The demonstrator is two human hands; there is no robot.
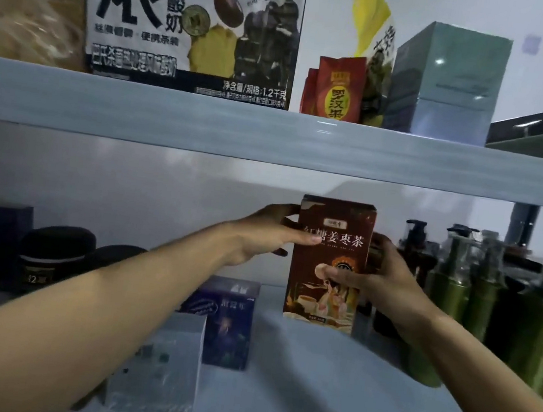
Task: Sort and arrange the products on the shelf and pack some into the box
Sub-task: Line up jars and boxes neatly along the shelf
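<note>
Red-brown tea box (339, 220) upright mid lower shelf (311, 366), held between both grips. Left grip (259, 235) at its 9 o'clock edge: thumb across front near top, fingers curled behind. Right grip (381, 279) at 3 o'clock edge: thumb pressed on front approx mid-height, fingers round the side. Base on shelf or just off it, can't tell. Crowding at 3 o'clock, just beside right grip: green pump bottles (448, 291) w/ darker ones behind. At 7 o'clock, under left forearm: dark blue box (230, 325), grey box (159, 364) nearer cam. Far 9 o'clock: black round cases (57, 246). At 12 o'clock: upper shelf board (272, 136) w/ big printed carton (194, 22), red pouches (339, 90), pale teal boxes (449, 80).
</note>
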